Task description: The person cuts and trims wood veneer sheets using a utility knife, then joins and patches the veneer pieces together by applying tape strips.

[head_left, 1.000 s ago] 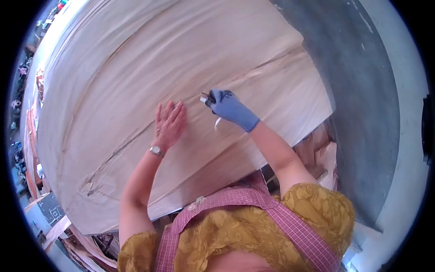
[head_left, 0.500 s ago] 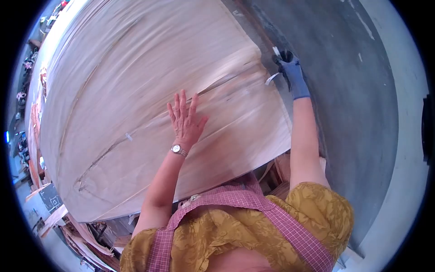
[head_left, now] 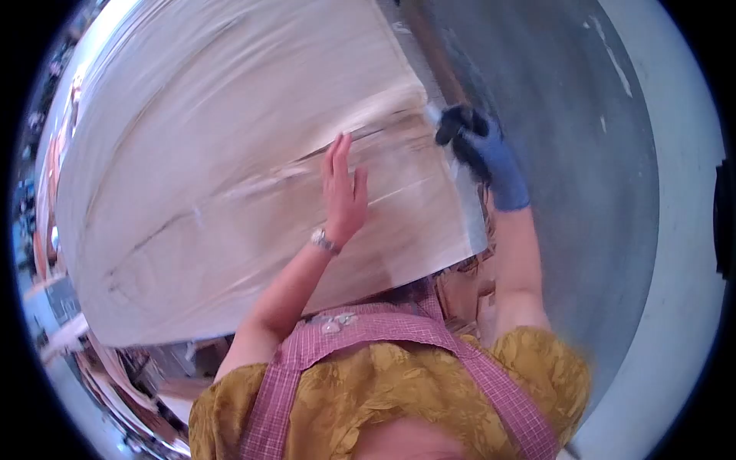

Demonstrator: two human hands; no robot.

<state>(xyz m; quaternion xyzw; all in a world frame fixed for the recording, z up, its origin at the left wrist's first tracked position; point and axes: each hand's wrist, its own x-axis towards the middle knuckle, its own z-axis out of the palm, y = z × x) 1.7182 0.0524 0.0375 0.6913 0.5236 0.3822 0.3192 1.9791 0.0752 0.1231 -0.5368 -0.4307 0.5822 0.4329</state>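
Observation:
A wide, pale wood veneer sheet (head_left: 253, 123) lies before me, with a long dark split running across it. My left hand (head_left: 345, 188), bare and with a watch at the wrist, is over the sheet beside the split, holding nothing, its fingers extended. My right hand (head_left: 479, 149) wears a blue glove with dark fingertips and is at the sheet's right edge. Its fingers are closed round a small tape dispenser (head_left: 433, 114), mostly hidden by the glove and blurred; only a whitish end shows.
A dark grey surface (head_left: 575, 169) extends along the right, with a pale band beyond it. Torn veneer scraps (head_left: 460, 295) lie below the sheet's near edge, and more are at the lower left. A brown strip (head_left: 437, 50) runs near the sheet's upper right edge.
My right hand went from the middle of the sheet to beyond its right edge, then came back slightly left and down. My left hand has moved right along the split. The sheet appears farther left.

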